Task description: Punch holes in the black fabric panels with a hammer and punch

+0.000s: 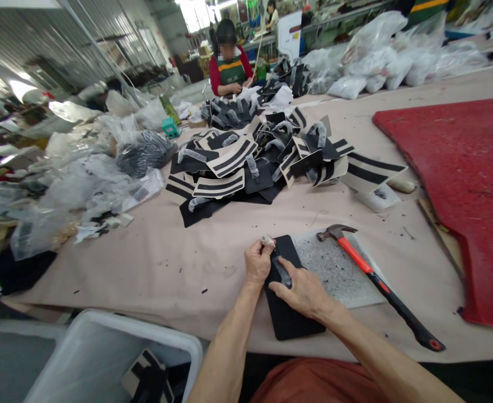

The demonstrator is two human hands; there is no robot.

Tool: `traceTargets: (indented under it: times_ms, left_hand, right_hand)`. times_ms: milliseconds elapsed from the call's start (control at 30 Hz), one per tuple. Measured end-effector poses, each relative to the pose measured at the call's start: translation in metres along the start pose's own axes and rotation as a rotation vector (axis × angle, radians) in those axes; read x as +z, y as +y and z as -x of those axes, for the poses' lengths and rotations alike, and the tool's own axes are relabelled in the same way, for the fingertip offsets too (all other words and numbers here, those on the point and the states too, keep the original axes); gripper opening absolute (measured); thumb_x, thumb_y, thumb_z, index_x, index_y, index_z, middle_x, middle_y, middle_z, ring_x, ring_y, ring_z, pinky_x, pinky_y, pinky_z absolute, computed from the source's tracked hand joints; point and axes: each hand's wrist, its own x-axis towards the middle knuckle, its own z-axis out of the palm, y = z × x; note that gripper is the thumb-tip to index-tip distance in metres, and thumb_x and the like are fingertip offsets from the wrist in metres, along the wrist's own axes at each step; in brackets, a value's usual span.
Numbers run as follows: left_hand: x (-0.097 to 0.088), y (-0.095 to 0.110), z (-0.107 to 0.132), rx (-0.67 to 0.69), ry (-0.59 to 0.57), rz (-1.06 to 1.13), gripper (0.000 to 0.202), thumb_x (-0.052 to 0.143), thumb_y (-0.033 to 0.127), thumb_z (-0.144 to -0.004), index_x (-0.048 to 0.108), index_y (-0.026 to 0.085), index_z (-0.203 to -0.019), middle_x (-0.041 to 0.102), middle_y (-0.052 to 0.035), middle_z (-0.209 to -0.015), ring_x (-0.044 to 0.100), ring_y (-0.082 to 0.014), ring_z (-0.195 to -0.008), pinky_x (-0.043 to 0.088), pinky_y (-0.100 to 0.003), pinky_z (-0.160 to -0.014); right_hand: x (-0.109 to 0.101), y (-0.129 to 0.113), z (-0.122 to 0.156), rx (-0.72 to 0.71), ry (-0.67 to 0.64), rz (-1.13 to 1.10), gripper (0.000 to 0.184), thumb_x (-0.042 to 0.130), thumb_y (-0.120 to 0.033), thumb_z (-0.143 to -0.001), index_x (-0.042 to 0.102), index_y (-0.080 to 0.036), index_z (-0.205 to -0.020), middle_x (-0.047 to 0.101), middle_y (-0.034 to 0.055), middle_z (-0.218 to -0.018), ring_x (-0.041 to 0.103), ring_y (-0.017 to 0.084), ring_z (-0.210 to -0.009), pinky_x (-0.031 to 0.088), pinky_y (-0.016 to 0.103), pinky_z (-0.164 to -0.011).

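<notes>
A flat black panel (pixel 296 324) with rounded corners lies at the table's front, its upper right side overlapping a scuffed pale slab. Lengthwise on it runs a dark strap (pixel 283 275) that looks wrapped in clear film. My left hand (pixel 258 263) is closed at the strap's far end, thumb and forefinger pinched; a whitish bit shows at its fingertips, and I cannot tell what it is. With forefinger and thumb on either side of the strap, my right hand (pixel 303 288) grips its middle. A claw hammer (pixel 366 266) with a red and black handle rests right of my hands.
Beyond my hands is a heap of black panels and striped cream pieces (pixel 225 159). A red sheet (pixel 460 184) covers the right side. Plastic bags (pixel 87 173) crowd the left. A white bin (pixel 137 330) stands below the front edge. Opposite, a person (pixel 231 70) works with both hands.
</notes>
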Motion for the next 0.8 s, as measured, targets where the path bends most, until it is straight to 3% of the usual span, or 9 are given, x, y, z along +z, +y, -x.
traceTargets:
  times_ms: [367,467,567,667,733,800]
  left_hand:
    - [0.000,0.003,0.002,0.055,-0.005,-0.097,0.014,0.066,0.028,-0.083,0.077,0.021,-0.089,0.077,-0.0045,-0.086,0.069,-0.0207,-0.081,0.051,-0.030,-0.079]
    - [0.001,0.001,0.003,0.100,-0.021,-0.120,0.015,0.065,0.027,-0.085,0.077,0.022,-0.092,0.077,-0.0044,-0.087,0.069,-0.0209,-0.082,0.051,-0.030,-0.079]
    - [0.000,0.000,0.003,0.164,-0.058,-0.145,0.016,0.064,0.029,-0.087,0.077,0.022,-0.094,0.077,-0.0049,-0.088,0.068,-0.0206,-0.081,0.051,-0.029,-0.077]
    - [-0.002,-0.001,0.000,0.214,-0.112,-0.156,0.017,0.063,0.029,-0.088,0.077,0.022,-0.095,0.076,-0.0052,-0.087,0.068,-0.0206,-0.079,0.051,-0.030,-0.076]
    - [-0.004,0.000,-0.003,0.236,-0.156,-0.142,0.017,0.063,0.027,-0.087,0.077,0.023,-0.096,0.076,-0.0052,-0.088,0.069,-0.0211,-0.082,0.052,-0.031,-0.079]
    - [-0.005,0.001,-0.006,0.251,-0.178,-0.123,0.017,0.063,0.025,-0.087,0.077,0.023,-0.096,0.077,-0.0053,-0.091,0.070,-0.0217,-0.085,0.052,-0.032,-0.082]
  right_hand:
    - [0.001,-0.003,0.002,-0.003,0.020,-0.002,0.070,0.055,-0.051,-0.091,0.045,-0.007,-0.145,0.071,0.0216,-0.111,0.070,0.035,-0.097,0.050,0.044,-0.085]
    - [-0.005,0.003,0.008,-0.078,0.029,-0.071,0.068,0.056,-0.051,-0.090,0.046,-0.011,-0.144,0.069,0.0178,-0.115,0.068,0.031,-0.099,0.050,0.041,-0.086]
    - [-0.019,0.025,0.020,-0.118,0.167,-0.054,0.053,0.052,-0.050,-0.094,0.054,-0.016,-0.134,0.067,0.0129,-0.113,0.065,0.026,-0.098,0.050,0.037,-0.084]
    - [-0.038,0.062,0.034,-0.015,0.390,0.226,0.044,0.051,-0.045,-0.095,0.058,-0.012,-0.124,0.061,0.0181,-0.116,0.059,0.032,-0.104,0.048,0.043,-0.087]
    - [-0.050,0.091,0.043,0.106,0.419,0.433,0.039,0.051,-0.039,-0.094,0.058,-0.009,-0.119,0.060,0.0219,-0.114,0.057,0.037,-0.103,0.047,0.046,-0.083]
    - [-0.059,0.115,0.049,0.242,0.351,0.507,0.031,0.047,-0.035,-0.094,0.059,-0.010,-0.108,0.061,0.0207,-0.102,0.059,0.035,-0.094,0.046,0.044,-0.074]
